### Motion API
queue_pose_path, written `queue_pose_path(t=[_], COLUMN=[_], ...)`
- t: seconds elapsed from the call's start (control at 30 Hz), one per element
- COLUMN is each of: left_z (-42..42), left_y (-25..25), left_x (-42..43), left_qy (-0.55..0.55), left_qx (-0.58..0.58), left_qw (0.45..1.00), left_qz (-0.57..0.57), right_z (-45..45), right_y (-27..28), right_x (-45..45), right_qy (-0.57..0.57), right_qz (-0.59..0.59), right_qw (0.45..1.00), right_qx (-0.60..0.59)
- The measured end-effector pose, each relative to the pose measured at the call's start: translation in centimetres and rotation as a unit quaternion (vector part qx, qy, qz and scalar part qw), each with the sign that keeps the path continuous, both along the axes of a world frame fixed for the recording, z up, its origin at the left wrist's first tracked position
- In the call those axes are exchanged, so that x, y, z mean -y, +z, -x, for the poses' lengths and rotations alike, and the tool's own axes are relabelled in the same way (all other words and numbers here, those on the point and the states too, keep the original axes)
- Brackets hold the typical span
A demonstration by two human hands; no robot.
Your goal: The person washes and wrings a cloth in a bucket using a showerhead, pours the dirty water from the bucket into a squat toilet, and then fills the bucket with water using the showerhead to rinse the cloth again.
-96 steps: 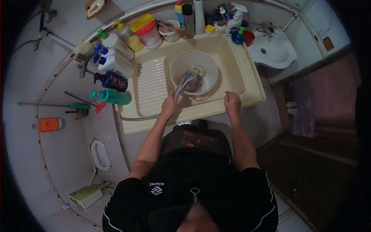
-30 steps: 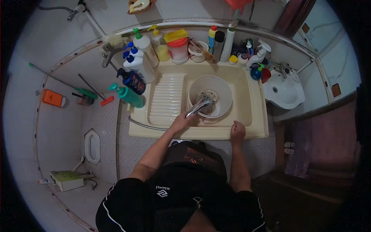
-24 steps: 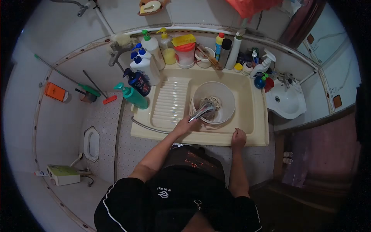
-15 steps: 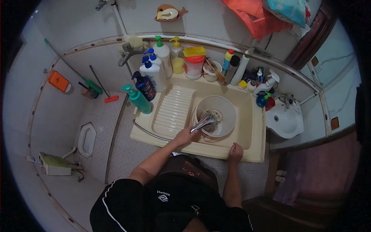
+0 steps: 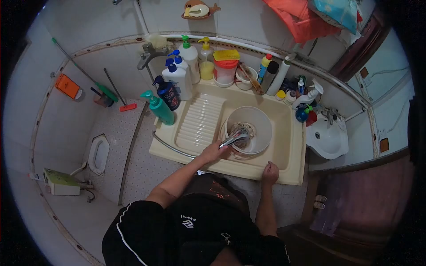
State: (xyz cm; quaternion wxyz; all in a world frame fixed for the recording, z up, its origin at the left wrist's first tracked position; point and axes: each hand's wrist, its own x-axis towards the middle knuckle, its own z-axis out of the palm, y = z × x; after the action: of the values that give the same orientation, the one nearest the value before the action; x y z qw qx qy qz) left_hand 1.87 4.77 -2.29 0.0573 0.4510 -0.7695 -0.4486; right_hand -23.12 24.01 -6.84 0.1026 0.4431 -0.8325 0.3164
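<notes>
My left hand [image 5: 213, 152] is closed round the handle of a silver shower head [image 5: 234, 138], which points down into a whitish round bucket [image 5: 265, 124]. A metal hose [image 5: 173, 148] runs left from that hand along the basin's front. Inside the bucket lies something pale and brownish, partly hidden by the shower head and too unclear to name. The bucket stands in the deep part of a cream wash basin [image 5: 290, 173] with a ribbed washboard [image 5: 202, 119] on its left. Curled into a fist, my right hand [image 5: 270, 173] rests on the basin's front rim, right of the bucket.
Several pump bottles, including a teal bottle [image 5: 161, 109], line the basin's left and back edges. A red-lidded tub [image 5: 225, 74] and a spray bottle [image 5: 306, 98] stand farther along. To the right is a white washbasin [image 5: 328, 139]; a squat toilet [image 5: 99, 154] is at left.
The view has shifted slightly. Both hands stay nearly where they were, the left still holding the shower head over the bucket.
</notes>
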Motion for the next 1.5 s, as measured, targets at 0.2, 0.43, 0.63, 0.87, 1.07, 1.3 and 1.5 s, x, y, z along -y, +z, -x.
queue_pose_path(t=[0.2, 0.43, 0.63, 0.87, 1.07, 1.3, 1.5], left_z=[0.0, 0.0, 0.1, 0.0, -0.1, 0.0, 0.0], left_y=[0.1, 0.2, 0.2, 0.8, -0.9, -0.5, -0.4], left_x=[-0.1, 0.0, 0.0, 0.1, 0.4, 0.4, 0.3], left_qy=[0.01, 0.005, 0.021, 0.011, 0.001, 0.003, 0.006], left_qx=[-0.019, 0.019, -0.007, 0.013, -0.002, 0.018, 0.005], left_qw=[1.0, 1.0, 1.0, 0.999, 1.0, 1.0, 1.0], left_qz=[0.007, -0.01, -0.015, -0.034, 0.007, -0.004, -0.008], right_z=[0.0, 0.1, 0.4, 0.3, 0.1, 0.0, 0.0], right_y=[-0.2, -0.4, -0.9, -1.1, -1.0, -0.4, -0.3], right_x=[0.1, 0.0, -0.1, -0.1, -0.1, 0.0, 0.0], right_qy=[-0.004, -0.006, -0.002, -0.014, -0.03, -0.025, -0.027], right_qz=[-0.001, -0.016, -0.011, -0.007, -0.003, 0.001, 0.002], right_qw=[1.0, 1.0, 1.0, 1.0, 0.999, 1.0, 1.0], right_qx=[0.001, 0.007, -0.009, -0.011, -0.017, -0.002, -0.002])
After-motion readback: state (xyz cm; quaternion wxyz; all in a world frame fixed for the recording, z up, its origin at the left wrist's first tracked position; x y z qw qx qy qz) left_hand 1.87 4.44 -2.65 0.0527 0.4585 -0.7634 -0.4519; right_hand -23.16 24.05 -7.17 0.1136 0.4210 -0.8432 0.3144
